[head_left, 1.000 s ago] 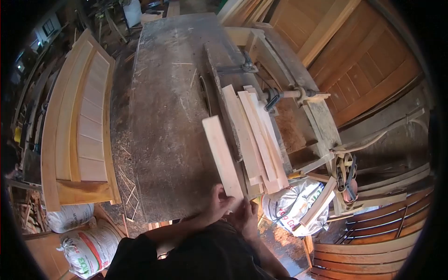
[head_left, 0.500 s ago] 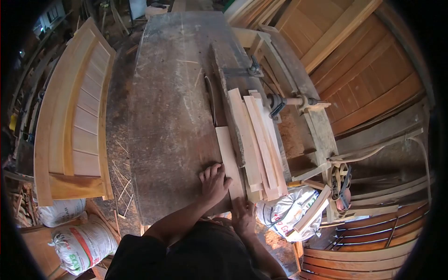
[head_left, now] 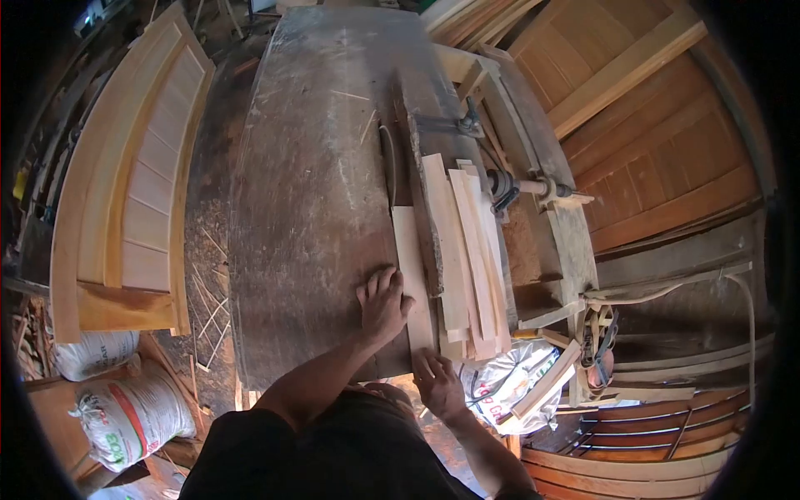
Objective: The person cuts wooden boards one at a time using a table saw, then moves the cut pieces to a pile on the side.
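Observation:
A pale wooden strip (head_left: pixel 410 258) lies flat on the dark saw table, along the left side of a worn wooden fence (head_left: pixel 425 212). Its far end meets the saw blade (head_left: pixel 388 162), which stands up through the table; exact contact there is hard to make out. My left hand (head_left: pixel 385 304) rests with fingers spread at the strip's left edge, thumb side against the wood. At the near end, my right hand (head_left: pixel 438 385) has its fingers curled over the strip. Several cut strips (head_left: pixel 468 258) are piled just right of the fence.
A clamp (head_left: pixel 469 123) holds the fence at the far side. Right of the pile is a shaft with a cutter head (head_left: pixel 502 187). A panelled door (head_left: pixel 125 192) leans at left, near a filled sack (head_left: pixel 133 417). Another white sack (head_left: pixel 500 379) sits below the table's right corner.
The strip has slid a little forward along the fence toward the blade, and both hands have moved forward with it. The camera view has shifted slightly.

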